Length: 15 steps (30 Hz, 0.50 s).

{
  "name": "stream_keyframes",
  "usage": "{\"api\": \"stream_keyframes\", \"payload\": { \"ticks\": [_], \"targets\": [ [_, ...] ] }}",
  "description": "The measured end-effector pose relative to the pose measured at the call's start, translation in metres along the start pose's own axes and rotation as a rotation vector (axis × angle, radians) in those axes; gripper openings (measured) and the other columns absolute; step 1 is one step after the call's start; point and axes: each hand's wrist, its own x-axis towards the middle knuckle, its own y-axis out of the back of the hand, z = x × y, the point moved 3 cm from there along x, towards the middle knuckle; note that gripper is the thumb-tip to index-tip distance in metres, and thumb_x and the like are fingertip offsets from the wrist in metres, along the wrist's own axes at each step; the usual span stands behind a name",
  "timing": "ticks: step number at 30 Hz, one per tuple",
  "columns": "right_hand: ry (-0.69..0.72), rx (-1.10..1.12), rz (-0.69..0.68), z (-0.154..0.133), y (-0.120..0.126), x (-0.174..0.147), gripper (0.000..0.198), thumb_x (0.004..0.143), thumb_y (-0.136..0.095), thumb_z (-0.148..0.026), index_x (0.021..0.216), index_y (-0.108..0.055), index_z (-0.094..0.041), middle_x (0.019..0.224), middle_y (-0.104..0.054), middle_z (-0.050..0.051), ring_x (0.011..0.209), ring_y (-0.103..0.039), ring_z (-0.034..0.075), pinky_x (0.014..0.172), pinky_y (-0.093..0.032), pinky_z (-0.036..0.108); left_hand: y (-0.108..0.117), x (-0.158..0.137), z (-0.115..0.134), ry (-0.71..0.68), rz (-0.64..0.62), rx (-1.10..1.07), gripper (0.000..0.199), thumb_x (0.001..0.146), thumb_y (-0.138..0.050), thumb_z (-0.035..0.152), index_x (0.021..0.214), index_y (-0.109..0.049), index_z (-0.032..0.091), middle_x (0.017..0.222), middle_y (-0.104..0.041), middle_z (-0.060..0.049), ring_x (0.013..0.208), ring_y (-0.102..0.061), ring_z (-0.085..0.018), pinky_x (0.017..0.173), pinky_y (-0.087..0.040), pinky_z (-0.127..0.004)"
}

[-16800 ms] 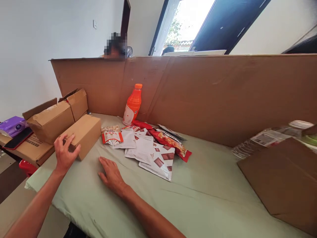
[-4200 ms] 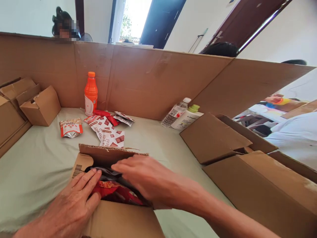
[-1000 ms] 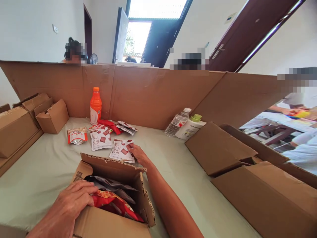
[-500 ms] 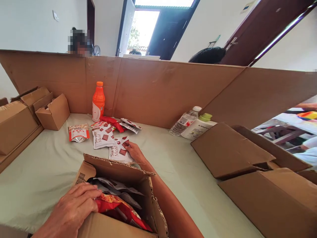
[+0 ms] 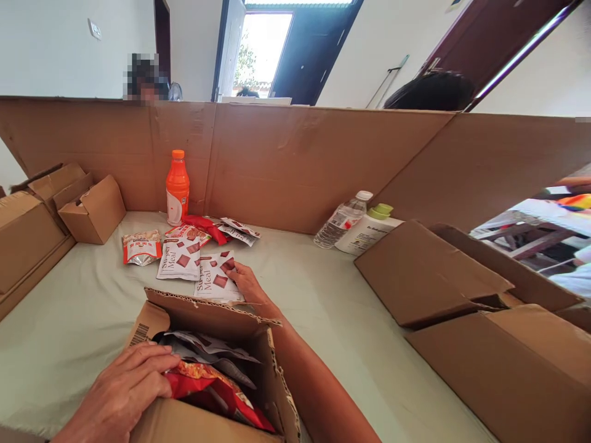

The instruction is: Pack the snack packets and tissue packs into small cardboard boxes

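My right hand (image 5: pixel 243 281) reaches past the far side of an open cardboard box (image 5: pixel 203 423) and pinches the right edge of a white "Su-per Meal" packet (image 5: pixel 215 280) on the cloth. A second packet of that kind (image 5: pixel 179 257) lies against it on the left. My left hand (image 5: pixel 127 387) is closed over the box's near left rim, its fingertips by a red food packet (image 5: pixel 215 391) inside. Grey and white packets (image 5: pixel 210 351) also stand in the box. Behind lie a small orange and white pouch (image 5: pixel 142 247), red packets (image 5: pixel 205 227) and another white packet (image 5: pixel 240 231).
An orange bottle (image 5: pixel 177 187) stands by the tall cardboard screen (image 5: pixel 295 166). A clear water bottle (image 5: pixel 341 221) and a white bottle with a green cap (image 5: pixel 369 231) lean at right. Cardboard boxes flank the cloth at left (image 5: pixel 95 209) and right (image 5: pixel 498 369). People are beyond the screen.
The view has shifted slightly, moving most things a little left in the picture. The second white packet has slid slightly left. My right hand still pinches its packet; my left hand stays on the box.
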Motion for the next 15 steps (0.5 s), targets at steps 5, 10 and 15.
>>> {"api": "stream_keyframes", "payload": {
  "ticks": [5,10,15],
  "targets": [
    [0.017,-0.020,0.089,0.006,0.003,0.002,0.044,0.065,-0.071,-0.054,0.090,-0.067,-0.019,0.102,-0.073,0.005,0.101,-0.062,0.024,0.091,-0.049,0.035,0.000,0.001,0.000,-0.015,0.025,0.009,0.028,0.092,-0.042,0.010,0.101,-0.064,0.025,0.130,-0.073,-0.003,0.126,-0.064,-0.020,0.112,-0.047,-0.037],
    [-0.023,-0.115,-0.031,-0.003,0.005,-0.002,0.038,0.070,-0.071,-0.051,0.089,-0.070,-0.017,0.090,-0.073,0.004,0.084,-0.065,0.020,0.078,-0.053,0.032,0.001,0.001,0.001,-0.017,0.009,0.009,0.020,0.088,-0.050,0.018,0.102,-0.062,0.025,0.130,-0.073,-0.005,0.127,-0.064,-0.024,0.109,-0.049,-0.039],
    [0.000,-0.312,-0.155,-0.017,0.007,-0.017,0.027,0.073,-0.074,-0.041,0.082,-0.072,-0.015,0.073,-0.070,0.001,0.069,-0.062,0.016,0.066,-0.051,0.027,0.001,-0.001,0.000,-0.037,-0.012,-0.003,0.027,0.077,-0.060,0.031,0.104,-0.060,0.025,0.133,-0.071,-0.009,0.127,-0.063,-0.027,0.108,-0.049,-0.041]
  ]
}}
